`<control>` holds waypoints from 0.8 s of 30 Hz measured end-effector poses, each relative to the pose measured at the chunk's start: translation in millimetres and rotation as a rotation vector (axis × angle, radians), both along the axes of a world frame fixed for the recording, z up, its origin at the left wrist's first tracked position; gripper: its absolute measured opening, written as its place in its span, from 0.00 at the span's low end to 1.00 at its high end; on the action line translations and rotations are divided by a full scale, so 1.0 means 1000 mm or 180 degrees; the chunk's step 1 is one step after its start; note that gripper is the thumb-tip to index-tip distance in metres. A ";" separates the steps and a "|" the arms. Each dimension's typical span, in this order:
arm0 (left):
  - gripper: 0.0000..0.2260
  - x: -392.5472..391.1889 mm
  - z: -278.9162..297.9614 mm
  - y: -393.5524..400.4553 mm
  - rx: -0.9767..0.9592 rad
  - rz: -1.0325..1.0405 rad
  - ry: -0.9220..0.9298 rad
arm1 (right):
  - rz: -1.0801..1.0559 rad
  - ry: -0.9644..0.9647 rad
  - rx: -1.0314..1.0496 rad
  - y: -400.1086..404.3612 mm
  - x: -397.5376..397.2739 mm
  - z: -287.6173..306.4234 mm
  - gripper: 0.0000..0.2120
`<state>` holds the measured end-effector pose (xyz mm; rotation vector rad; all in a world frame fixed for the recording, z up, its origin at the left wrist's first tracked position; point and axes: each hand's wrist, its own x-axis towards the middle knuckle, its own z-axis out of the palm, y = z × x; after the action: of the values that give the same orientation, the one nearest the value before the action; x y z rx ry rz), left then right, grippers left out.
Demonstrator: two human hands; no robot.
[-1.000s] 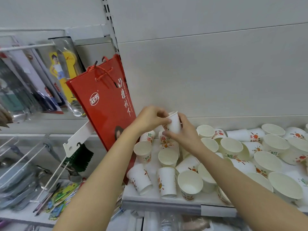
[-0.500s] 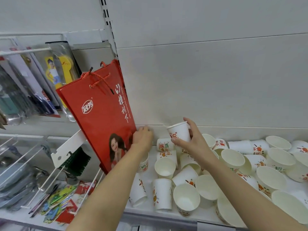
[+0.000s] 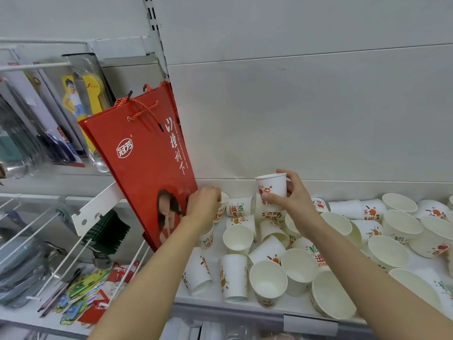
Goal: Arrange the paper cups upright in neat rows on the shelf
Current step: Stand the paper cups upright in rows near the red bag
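My right hand (image 3: pixel 290 200) holds a white paper cup (image 3: pixel 271 186) with red print upright, a little above the back of the white shelf (image 3: pixel 220 303). My left hand (image 3: pixel 204 204) grips a cup (image 3: pixel 221 204) at the shelf's back left corner, mostly hiding it. Several printed paper cups (image 3: pixel 239 238) lie scattered over the shelf, some upright, some on their sides (image 3: pixel 241 206), some upside down (image 3: pixel 232 278). Wider paper bowls (image 3: pixel 402 225) crowd the right side.
A red paper gift bag (image 3: pixel 144 165) leans against the shelf's left end, right beside my left hand. Left of it hang packaged goods on wire hooks (image 3: pixel 36 231). The grey back panel (image 3: pixel 306 119) rises behind the shelf.
My hands parted: the left went down to the back left corner by the red bag, the right lifted a cup slightly right. The camera view shifted left and downward.
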<state>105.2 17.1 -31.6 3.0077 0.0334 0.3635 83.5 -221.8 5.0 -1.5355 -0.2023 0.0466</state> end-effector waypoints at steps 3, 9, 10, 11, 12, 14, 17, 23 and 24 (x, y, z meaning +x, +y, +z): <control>0.02 -0.008 -0.008 0.002 -0.0155 -0.0005 -0.0105 | -0.0005 0.0020 0.0014 -0.002 0.002 -0.001 0.35; 0.14 -0.008 0.003 -0.006 -0.0029 -0.0270 -0.0371 | 0.0012 0.0026 -0.0004 -0.003 0.002 -0.001 0.35; 0.15 -0.003 0.008 -0.012 0.0024 -0.0523 -0.0449 | 0.0003 0.0025 -0.0008 -0.003 0.002 0.000 0.35; 0.15 0.002 0.014 -0.018 0.0093 -0.0846 -0.0384 | -0.0011 0.0024 0.0001 -0.004 0.002 0.000 0.35; 0.16 0.009 0.019 -0.026 0.0195 -0.1178 -0.0198 | -0.0036 0.0028 0.0020 -0.005 0.003 0.001 0.35; 0.19 0.019 0.025 -0.040 0.0427 -0.1580 0.0276 | -0.0099 0.0025 0.0061 -0.009 0.004 0.004 0.35; 0.21 0.035 0.020 -0.051 0.0742 -0.1625 0.0764 | -0.0149 0.0008 0.0065 -0.013 0.004 0.007 0.34; 0.04 0.038 0.017 -0.046 0.0435 -0.1645 0.0769 | -0.0155 0.0002 0.0029 -0.014 0.003 0.002 0.35; 0.03 0.038 0.016 -0.041 0.0331 -0.1618 0.0654 | -0.0152 0.0003 0.0034 -0.013 0.003 0.001 0.35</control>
<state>143.3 -23.9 -15.9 2.9891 -0.7348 0.0037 86.1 -234.7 5.5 -1.5291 -0.1648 0.0083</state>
